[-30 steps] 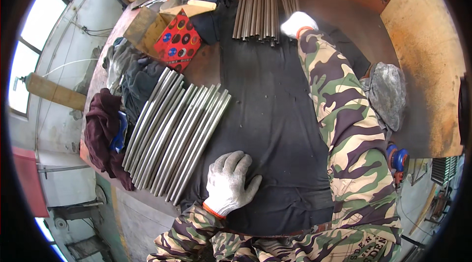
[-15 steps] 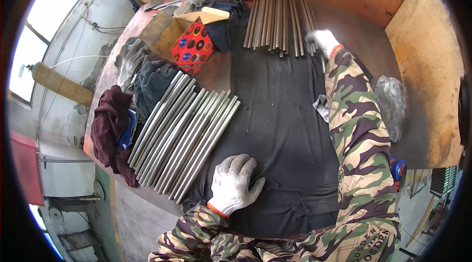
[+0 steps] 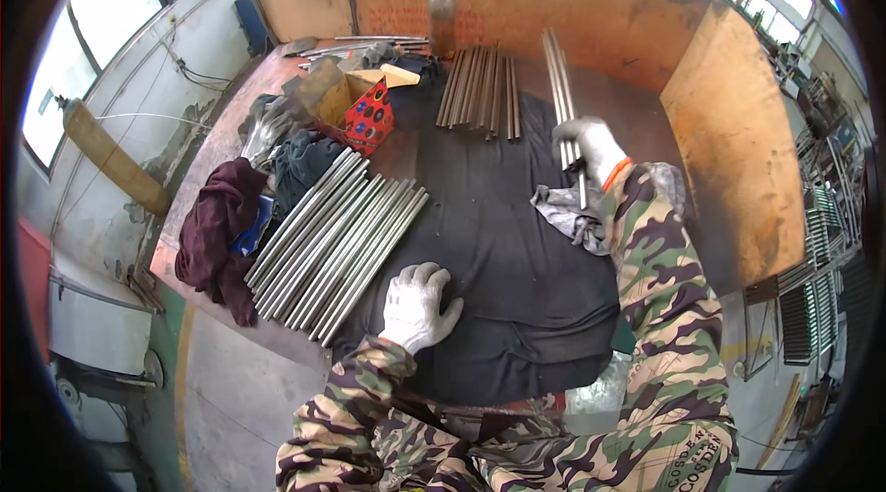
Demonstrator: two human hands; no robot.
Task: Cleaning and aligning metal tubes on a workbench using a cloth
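Observation:
My right hand (image 3: 592, 147), in a white knit glove with an orange cuff, is wrapped round a few thin metal tubes (image 3: 557, 77). They stand out away from me, their near ends over a crumpled grey rag (image 3: 574, 217). My left hand (image 3: 415, 309), also gloved, rests on the black cloth (image 3: 503, 289) with its thumb apart and nothing in it. Beside it, to the left, lies a row of shiny silver tubes (image 3: 337, 247). A bundle of duller, brownish tubes (image 3: 475, 90) lies at the far middle of the cloth.
Wooden boards (image 3: 572, 7) wall the table's back and right side. A spray bottle (image 3: 442, 17) stands by the back board. At the left are a red patterned carton (image 3: 370, 116), a maroon cloth (image 3: 217, 229) and grey gloves (image 3: 269, 127). Clear plastic (image 3: 666, 183) lies beyond my right forearm.
My right hand has drawn a few tubes off the right side of the far bundle and brought them nearer. My left hand stays on the cloth. The view has tilted up, showing the spray bottle.

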